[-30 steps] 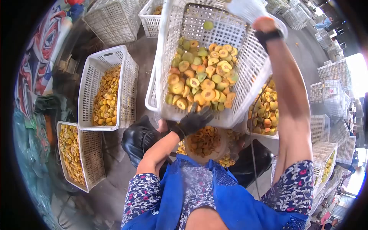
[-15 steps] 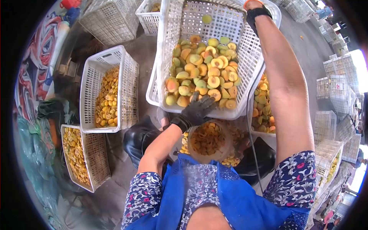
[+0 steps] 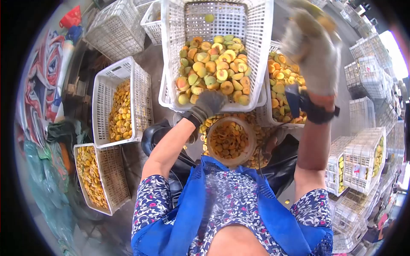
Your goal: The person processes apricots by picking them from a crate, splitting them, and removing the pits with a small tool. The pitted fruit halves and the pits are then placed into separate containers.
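head view, looking down. landmark: fruit crate (image 3: 256, 51), a white lattice crate straight ahead of the person.

- halved fruit (image 3: 213, 70), yellow, orange and green, lies heaped at the near end of the fruit crate; lone fruit (image 3: 209, 18) sits apart at its far end.
- left hand (image 3: 209, 104), in a dark glove, is on the near rim of the fruit crate, fingers curled over the edge and clamped on it.
- right hand (image 3: 311, 55), in a pale glove, is raised to the right of the fruit crate, clear of its wall. badly blurred; cannot tell if fingers are spread or closed.
- round tub (image 3: 253, 143) of cut fruit pieces sits just below the fruit crate's near rim.
- second crate (image 3: 265, 112) with similar fruit is just right of the fruit crate, partly behind the right hand.
- two crates (image 3: 143, 91) of yellow slices stand left of the fruit crate, well apart from it.
- blue apron (image 3: 256, 222) is nearest the camera, below the tub.
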### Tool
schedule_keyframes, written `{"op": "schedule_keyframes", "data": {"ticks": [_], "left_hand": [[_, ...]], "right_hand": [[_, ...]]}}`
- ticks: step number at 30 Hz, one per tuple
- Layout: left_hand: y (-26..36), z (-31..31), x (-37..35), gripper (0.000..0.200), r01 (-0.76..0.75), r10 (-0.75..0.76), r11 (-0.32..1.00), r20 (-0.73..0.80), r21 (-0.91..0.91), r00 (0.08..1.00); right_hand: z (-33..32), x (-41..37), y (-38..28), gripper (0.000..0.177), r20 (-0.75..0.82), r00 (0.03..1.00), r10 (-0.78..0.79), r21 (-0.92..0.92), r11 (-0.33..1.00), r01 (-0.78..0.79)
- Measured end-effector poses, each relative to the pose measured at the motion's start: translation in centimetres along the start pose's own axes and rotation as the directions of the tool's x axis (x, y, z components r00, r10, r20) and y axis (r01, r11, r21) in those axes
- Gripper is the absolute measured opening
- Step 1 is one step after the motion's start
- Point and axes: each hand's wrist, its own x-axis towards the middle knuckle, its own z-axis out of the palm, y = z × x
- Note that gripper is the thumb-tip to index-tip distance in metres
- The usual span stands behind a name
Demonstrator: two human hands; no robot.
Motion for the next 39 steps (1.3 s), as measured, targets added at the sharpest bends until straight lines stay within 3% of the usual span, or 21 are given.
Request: {"op": "schedule_keyframes", "data": {"ticks": [1,2,4,5,7,8,12,14,16,18,19,20,21,22,23,24,25,27,31,33,39], "left_hand": [[-0.2,0.3,-0.5,0.021,0.121,-0.072,0.989,-0.446,0.082,0.892],[-0.8,0.0,0.1,0.021,0.112,-0.059,0.989,-0.449,0.093,0.891],[-2.3,-2.0,1.8,0.021,0.093,-0.396,0.900,-0.709,-0.426,0.583],[-3.5,-1.3,3.7,0.021,0.083,-0.387,0.902,-0.709,-0.423,0.590],[-5.7,2.3,8.0,0.021,0.026,-0.103,0.993,-0.711,-0.118,0.695],[-5.9,2.9,8.4,0.021,0.015,-0.092,0.993,-0.711,-0.114,0.697],[-3.7,1.0,6.1,0.030,-0.013,-0.185,0.948,-0.585,-0.318,0.790],[-3.3,0.0,5.4,0.030,0.156,-0.359,0.891,-0.453,-0.426,0.816],[-2.1,-2.8,4.8,0.030,0.160,-0.423,0.843,-0.449,-0.513,0.787],[-1.1,-4.2,4.1,0.032,-0.273,-0.460,0.381,-0.437,-0.883,0.773],[-0.3,-6.3,3.0,0.036,-0.119,-0.396,0.006,-0.112,-0.993,0.911],[0.5,-6.7,2.5,0.036,-0.108,-0.389,0.012,-0.104,-0.994,0.915],[1.3,-6.8,2.3,0.037,-0.203,-0.346,-0.239,-0.112,-0.950,0.932],[1.8,-6.7,2.4,0.039,-0.271,-0.306,-0.477,-0.131,-0.836,0.943],[2.2,-6.3,2.6,0.040,-0.291,-0.276,-0.587,-0.151,-0.756,0.949],[2.8,-6.3,3.0,0.040,-0.282,-0.270,-0.588,-0.145,-0.758,0.952],[3.4,-6.3,3.2,0.039,-0.291,-0.294,-0.566,-0.141,-0.771,0.945],[4.7,-6.9,2.8,0.039,-0.298,-0.328,-0.526,-0.133,-0.797,0.935],[5.8,-6.4,3.0,0.042,-0.276,-0.369,-0.464,-0.100,-0.841,0.924],[6.3,-6.6,3.0,0.042,-0.263,-0.382,-0.459,-0.078,-0.849,0.921],[7.0,-5.9,3.3,0.041,-0.286,-0.429,-0.383,-0.105,-0.878,0.897]], "right_hand": [[-1.7,-1.4,-0.7,0.031,0.051,0.998,0.031,0.094,0.995,-0.035],[-2.4,-2.5,-0.9,0.034,0.071,0.997,0.039,0.140,0.989,-0.048],[-3.3,-4.8,-0.2,0.035,0.037,0.995,0.097,0.124,0.987,-0.101],[-3.6,-5.8,1.1,0.034,0.019,0.987,0.157,0.122,0.980,-0.158],[-4.1,-7.9,3.6,0.032,-0.018,0.961,0.276,0.128,0.954,-0.271],[-4.4,-8.7,4.2,0.030,-0.061,0.934,0.352,0.071,0.935,-0.348],[-7.6,-11.3,10.9,0.032,-0.119,0.889,0.443,0.073,0.897,-0.437],[-8.3,-11.4,11.9,0.034,-0.109,0.858,0.502,0.096,0.865,-0.493],[-7.5,-10.9,11.7,0.022,-0.044,0.785,0.618,0.044,0.786,-0.617],[-7.0,-10.8,14.2,0.020,0.101,0.773,0.627,0.038,0.774,-0.633],[-6.0,-10.7,14.9,0.021,0.109,0.777,0.621,-0.037,0.783,-0.621],[-4.8,-10.7,15.6,0.021,0.094,0.856,0.508,-0.138,0.858,-0.494],[-3.6,-10.8,16.2,0.021,0.077,0.920,0.385,-0.244,0.902,-0.357],[-2.9,-11.0,17.1,0.020,0.072,0.990,0.121,-0.379,0.921,-0.085],[-3.7,-11.6,20.1,0.022,0.386,0.883,-0.268,-0.621,0.632,0.463],[-3.4,-11.8,20.4,0.022,0.381,0.887,-0.262,-0.623,0.636,0.455],[-2.7,-12.3,20.5,0.022,0.319,0.936,-0.147,-0.610,0.724,0.322],[-2.5,-12.1,20.9,0.026,0.406,0.874,-0.266,-0.727,0.486,0.485],[-2.0,-12.6,22.3,0.024,0.390,0.880,-0.271,-0.767,0.434,0.473],[-1.8,-12.5,22.3,0.018,0.402,0.869,-0.288,-0.812,0.326,0.484],[-1.0,-13.2,23.0,0.014,0.370,0.918,-0.147,-0.808,0.437,0.395]]}}
